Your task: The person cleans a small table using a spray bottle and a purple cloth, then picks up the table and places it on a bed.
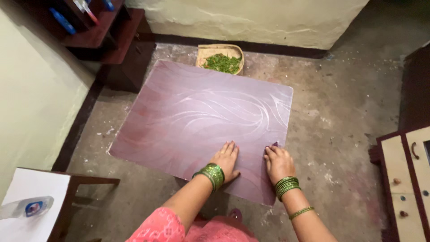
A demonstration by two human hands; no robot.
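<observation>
Board (201, 121), mauve with pale swirl lines, lies flat and low over the floor (340, 116), filling the middle of the view. My left hand (226, 159) is flat on its near edge, palm down, fingers together pointing far, nothing in the grip. My right hand (278, 163) is just right of it, also palm down, fingers spread a bit on the board's near right corner; grip open flat, holding nothing. A small dark bit shows at the right fingertips, can't tell what it is. Hands are near each other, not touching.

Green bangles (211, 175) on the left wrist, green bangles plus a thin one further up on the right wrist. Pink sleeve (161, 228) at near bottom.

Basket (220, 57) sits at the far edge of the board, just beyond it, against the far wall (251, 22), with chopped greens (221, 62) inside. Dark wood shelf (107, 31) far left, blue things on it. White stool top (31, 201) near left with a clear plastic bottle (27, 208) lying on it. Cream cabinet (407, 170) with maroon trim at right, well apart from the board. Floor is bare concrete, dusty with white specks.
</observation>
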